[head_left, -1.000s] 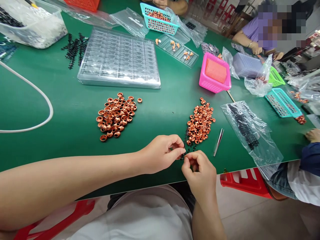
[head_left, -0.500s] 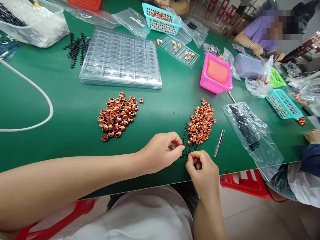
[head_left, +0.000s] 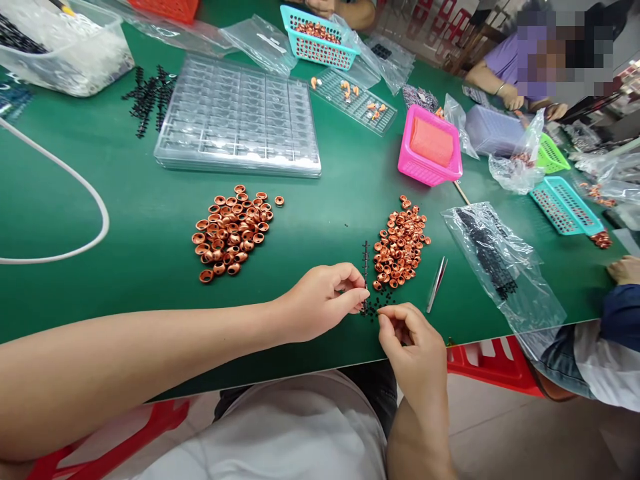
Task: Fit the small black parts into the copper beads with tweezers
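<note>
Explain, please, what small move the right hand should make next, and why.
Probably bring the right hand to the black strip: the left hand pinches it, side stubs show along it, and loose black bits lie close by.

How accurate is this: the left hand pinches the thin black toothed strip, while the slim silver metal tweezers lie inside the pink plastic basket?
The location is wrong: the head view shows the slim silver metal tweezers lying on the green tabletop. The left hand does pinch the thin black toothed strip.
</note>
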Demonstrator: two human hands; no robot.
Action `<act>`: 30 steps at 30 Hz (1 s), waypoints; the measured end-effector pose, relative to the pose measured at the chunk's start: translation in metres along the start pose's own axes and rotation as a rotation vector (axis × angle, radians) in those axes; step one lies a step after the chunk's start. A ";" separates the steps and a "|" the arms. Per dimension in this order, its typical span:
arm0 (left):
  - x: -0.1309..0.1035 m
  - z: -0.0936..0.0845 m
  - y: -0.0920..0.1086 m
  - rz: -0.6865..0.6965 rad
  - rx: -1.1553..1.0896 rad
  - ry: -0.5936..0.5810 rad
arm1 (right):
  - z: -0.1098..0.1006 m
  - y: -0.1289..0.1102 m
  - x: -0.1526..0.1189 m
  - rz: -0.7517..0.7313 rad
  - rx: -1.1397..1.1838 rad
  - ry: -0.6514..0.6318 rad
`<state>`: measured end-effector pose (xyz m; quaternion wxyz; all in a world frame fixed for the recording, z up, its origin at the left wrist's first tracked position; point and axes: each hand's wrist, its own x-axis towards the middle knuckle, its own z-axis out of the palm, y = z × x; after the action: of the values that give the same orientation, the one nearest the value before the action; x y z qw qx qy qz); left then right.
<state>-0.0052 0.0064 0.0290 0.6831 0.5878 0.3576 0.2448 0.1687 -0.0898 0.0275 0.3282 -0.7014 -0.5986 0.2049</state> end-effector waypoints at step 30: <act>0.000 0.002 -0.002 0.006 0.128 0.136 | 0.041 -0.009 0.002 -0.239 -0.447 0.264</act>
<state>-0.0038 0.0045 0.0268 0.6175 0.6132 0.4166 0.2628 0.1348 -0.0783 0.0058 0.2623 -0.7014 -0.6595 -0.0657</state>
